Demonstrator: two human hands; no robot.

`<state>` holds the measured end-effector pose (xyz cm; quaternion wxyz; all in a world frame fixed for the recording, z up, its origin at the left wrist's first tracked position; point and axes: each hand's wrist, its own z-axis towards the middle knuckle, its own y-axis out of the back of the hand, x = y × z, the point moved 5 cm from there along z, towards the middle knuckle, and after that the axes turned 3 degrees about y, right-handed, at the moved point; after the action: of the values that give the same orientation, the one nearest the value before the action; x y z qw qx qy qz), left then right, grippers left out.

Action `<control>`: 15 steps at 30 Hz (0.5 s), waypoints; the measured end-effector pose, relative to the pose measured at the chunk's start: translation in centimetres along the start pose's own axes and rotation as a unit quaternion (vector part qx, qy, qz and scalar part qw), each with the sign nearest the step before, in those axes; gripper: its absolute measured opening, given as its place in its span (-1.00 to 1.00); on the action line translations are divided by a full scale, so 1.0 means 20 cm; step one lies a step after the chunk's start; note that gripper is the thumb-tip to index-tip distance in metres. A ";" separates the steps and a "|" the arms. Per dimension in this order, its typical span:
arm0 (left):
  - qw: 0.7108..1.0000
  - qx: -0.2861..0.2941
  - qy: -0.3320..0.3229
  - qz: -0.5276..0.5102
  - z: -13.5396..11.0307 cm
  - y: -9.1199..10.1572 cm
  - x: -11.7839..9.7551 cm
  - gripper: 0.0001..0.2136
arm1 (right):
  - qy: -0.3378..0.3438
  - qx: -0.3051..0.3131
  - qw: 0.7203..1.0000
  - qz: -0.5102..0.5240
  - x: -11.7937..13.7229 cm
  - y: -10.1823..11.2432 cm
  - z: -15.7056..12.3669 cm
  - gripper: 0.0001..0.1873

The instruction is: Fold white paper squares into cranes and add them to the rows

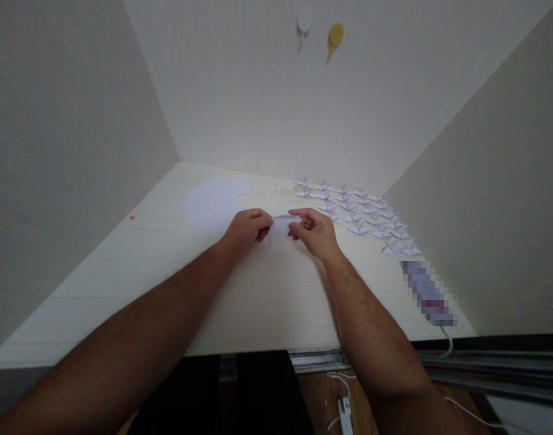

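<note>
A small white sheet of paper (280, 225) is held up between my two hands, just above the white tabletop (258, 302). My left hand (252, 226) pinches its left edge between thumb and fingers. On the other side, my right hand (316, 231) has its thumb and index finger around the right end, with the remaining fingers curled beneath. The upper edge of the paper looks bent or folded over. Several folded white paper cranes (358, 208) stand in rows beyond my right hand. Behind my left hand lies a spread of white paper sheets (213, 201).
A blurred-out flat device (428, 293) with a cable lies at the right edge of the table. Walls enclose the table at left, back and right. Two hooks, one white (304, 25) and one yellow (335, 36), hang on the back wall. A power strip (345, 415) rests on the floor.
</note>
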<state>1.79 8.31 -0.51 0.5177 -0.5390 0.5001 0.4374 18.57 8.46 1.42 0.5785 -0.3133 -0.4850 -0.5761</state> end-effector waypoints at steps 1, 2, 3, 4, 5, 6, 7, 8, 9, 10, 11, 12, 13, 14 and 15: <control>1.000 0.001 -0.008 -0.006 0.00 0.00 0.00 -0.88 | -0.006 -0.011 1.000 0.008 0.00 0.01 0.00 -0.64; 1.000 0.002 -0.015 -0.011 0.00 0.00 -0.01 -0.88 | -0.014 -0.021 1.000 0.013 0.01 0.01 0.00 -0.66; 1.000 0.002 -0.020 -0.013 0.00 0.00 -0.01 -0.88 | -0.022 -0.029 0.999 0.014 0.01 0.01 0.01 -0.69; 1.000 0.000 -0.024 -0.013 0.00 0.00 -0.01 -0.88 | -0.029 -0.035 0.999 0.012 0.02 0.02 0.01 -0.71; 1.000 -0.002 -0.027 -0.010 0.00 0.00 -0.01 -0.88 | -0.035 -0.038 0.999 0.007 0.02 0.02 0.01 -0.73; 1.000 -0.005 -0.030 -0.005 0.00 0.00 -0.01 -0.88 | -0.037 -0.040 0.999 0.000 0.02 0.02 0.00 -0.74; 0.999 -0.007 -0.033 0.002 0.00 0.00 -0.01 -0.89 | -0.037 -0.040 0.998 -0.009 0.03 0.02 0.00 -0.75; 0.999 -0.009 -0.036 0.010 0.00 0.00 -0.02 -0.90 | -0.032 -0.039 0.999 -0.018 0.03 0.02 0.00 -0.76; 0.999 -0.011 -0.039 0.017 0.00 0.00 -0.02 -0.88 | -0.025 -0.038 0.999 -0.028 0.04 0.02 0.00 -0.77; 0.999 -0.012 -0.042 0.023 0.00 0.00 -0.02 -0.86 | -0.016 -0.037 0.998 -0.038 0.04 0.02 0.00 -0.77; 0.999 -0.012 -0.045 0.027 0.00 0.00 -0.03 -0.84 | -0.006 -0.036 0.998 -0.046 0.05 0.02 -0.01 -0.78; 0.998 -0.011 -0.047 0.031 -0.01 -0.01 -0.03 -0.85 | 0.004 -0.036 0.998 -0.053 0.05 0.02 -0.01 -0.79; 0.998 -0.009 -0.048 0.036 -0.01 -0.01 -0.03 -0.86 | 0.012 -0.036 0.998 -0.060 0.06 0.01 -0.01 -0.80; 0.998 -0.005 -0.049 0.045 -0.01 -0.01 -0.04 -0.88 | 0.019 -0.037 0.997 -0.064 0.06 0.01 -0.02 -0.80; 0.997 -0.001 -0.050 0.059 -0.02 -0.02 -0.04 -0.89 | 0.023 -0.037 0.997 -0.067 0.06 0.01 -0.02 -0.80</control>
<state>2.04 7.99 0.35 0.5147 -0.4867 0.5037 0.4944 18.71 7.70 2.51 0.5375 -0.2882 -0.4695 -0.6385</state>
